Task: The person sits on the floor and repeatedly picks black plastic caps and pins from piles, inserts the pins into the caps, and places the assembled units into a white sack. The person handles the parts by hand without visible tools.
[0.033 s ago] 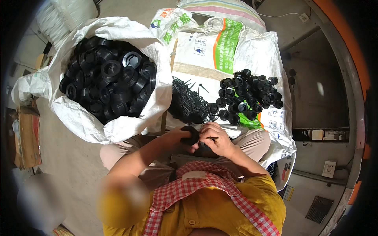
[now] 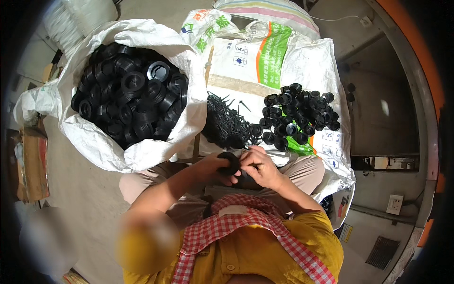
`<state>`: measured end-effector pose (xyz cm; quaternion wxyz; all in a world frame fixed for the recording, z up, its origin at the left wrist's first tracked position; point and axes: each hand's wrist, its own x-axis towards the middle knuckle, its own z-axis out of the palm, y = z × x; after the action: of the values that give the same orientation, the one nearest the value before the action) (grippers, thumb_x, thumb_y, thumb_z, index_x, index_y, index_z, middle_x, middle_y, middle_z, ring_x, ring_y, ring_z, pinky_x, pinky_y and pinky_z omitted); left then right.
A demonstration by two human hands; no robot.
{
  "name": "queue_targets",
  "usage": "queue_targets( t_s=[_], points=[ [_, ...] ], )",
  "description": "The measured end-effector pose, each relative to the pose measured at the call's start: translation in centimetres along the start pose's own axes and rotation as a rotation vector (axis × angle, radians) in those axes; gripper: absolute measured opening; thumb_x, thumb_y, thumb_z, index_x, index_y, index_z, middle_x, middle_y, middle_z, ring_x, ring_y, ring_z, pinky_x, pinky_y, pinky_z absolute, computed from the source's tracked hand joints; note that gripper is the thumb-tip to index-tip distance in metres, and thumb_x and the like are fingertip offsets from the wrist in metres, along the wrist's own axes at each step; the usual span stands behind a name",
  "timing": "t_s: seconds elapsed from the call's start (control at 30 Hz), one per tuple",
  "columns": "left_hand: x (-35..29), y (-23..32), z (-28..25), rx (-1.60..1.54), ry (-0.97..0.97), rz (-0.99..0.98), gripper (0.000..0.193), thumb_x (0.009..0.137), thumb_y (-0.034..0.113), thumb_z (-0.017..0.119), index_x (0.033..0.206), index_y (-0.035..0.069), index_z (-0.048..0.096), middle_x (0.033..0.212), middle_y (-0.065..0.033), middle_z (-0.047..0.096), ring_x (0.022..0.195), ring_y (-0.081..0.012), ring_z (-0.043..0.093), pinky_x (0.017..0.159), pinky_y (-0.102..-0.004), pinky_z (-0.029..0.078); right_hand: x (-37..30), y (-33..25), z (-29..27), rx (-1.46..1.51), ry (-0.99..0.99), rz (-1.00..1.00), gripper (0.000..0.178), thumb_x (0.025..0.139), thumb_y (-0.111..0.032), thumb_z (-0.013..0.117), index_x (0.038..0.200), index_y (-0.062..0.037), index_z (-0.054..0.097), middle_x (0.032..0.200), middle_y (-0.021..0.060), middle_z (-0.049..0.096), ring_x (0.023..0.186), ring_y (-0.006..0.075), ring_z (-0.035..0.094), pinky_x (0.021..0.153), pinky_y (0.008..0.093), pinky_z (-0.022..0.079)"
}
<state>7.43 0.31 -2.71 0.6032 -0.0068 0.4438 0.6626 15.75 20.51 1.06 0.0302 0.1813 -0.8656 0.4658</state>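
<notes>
Black ring part (image 2: 230, 162) gripped between 2 hands over the lap
Left hand (image 2: 218, 166) clasps it; right hand (image 2: 259, 166) pinches its edge; screw pile (image 2: 226, 124) just beyond

I see a white woven sack (image 2: 94, 137) at upper left, open and full of black round caps (image 2: 130, 92). Flattened white sacks (image 2: 265, 57) with green and orange print lie spread ahead. A brown cardboard box (image 2: 33, 165) sits at far left. A small yellow label (image 2: 346, 232), possibly a sticker, shows lower right.
</notes>
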Motion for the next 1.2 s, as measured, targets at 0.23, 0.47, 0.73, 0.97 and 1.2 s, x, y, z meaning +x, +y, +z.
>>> queue_targets(
  t_s=[0.23,0.47,0.73,0.97,1.2],
  points=[
    [-0.2,0.4,0.5,1.621,-0.193,1.104,0.035,0.078,0.022,0.067,0.108,0.006,0.058,0.100,-0.0095,0.062,0.096,-0.0283,0.061,0.084,-0.0373,0.049,-1.2,0.4,0.3,0.559,-0.476,0.674,0.008,0.082,-0.006,0.061,0.083,-0.0033,0.053,0.076,0.0080,0.063,0.076,0.0189,0.061,0.078,0.0320,0.045],
    [-1.7,0.6,0.0,0.310,-0.024,0.823,0.032,0.086,0.013,0.058,0.116,0.001,0.057,0.118,-0.0137,0.060,0.110,-0.0249,0.058,0.094,-0.0350,0.045,-2.8,2.6,-1.6,1.456,-0.441,0.429,0.021,0.086,-0.023,0.063,0.081,-0.0038,0.057,0.074,0.0104,0.059,0.074,0.0209,0.056,0.067,0.0327,0.046],
    [-0.8,-0.7,1.2,0.925,0.166,0.642,0.048,0.077,0.014,0.071,0.121,0.007,0.053,0.123,-0.0170,0.051,0.115,-0.0307,0.052,0.095,-0.0385,0.044,3.6,1.9,3.7,0.755,0.295,-0.028,0.003,0.088,-0.003,0.054,0.086,-0.0029,0.057,0.113,0.0126,0.055,0.105,0.0255,0.053,0.096,0.0422,0.037],
    [-1.0,1.1,2.1,1.091,0.373,0.798,0.048,0.068,0.009,0.073,0.114,0.008,0.059,0.118,-0.0162,0.048,0.107,-0.0330,0.051,0.092,-0.0404,0.043,4.0,3.5,4.6,0.483,0.411,0.401,0.024,0.081,0.013,0.041,0.086,-0.0003,0.060,0.090,0.0075,0.062,0.083,0.0110,0.057,0.072,0.0231,0.048],
    [-10.6,8.1,3.6,1.471,1.148,1.579,0.045,0.071,0.018,0.070,0.114,0.008,0.063,0.120,-0.0172,0.045,0.107,-0.0324,0.046,0.089,-0.0430,0.038,2.8,15.8,7.1,-0.319,0.226,0.753,0.085,0.064,-0.049,0.077,0.132,-0.0094,0.045,0.135,0.0206,0.043,0.128,0.0374,0.034,0.105,0.0449,0.030]
  ],
)
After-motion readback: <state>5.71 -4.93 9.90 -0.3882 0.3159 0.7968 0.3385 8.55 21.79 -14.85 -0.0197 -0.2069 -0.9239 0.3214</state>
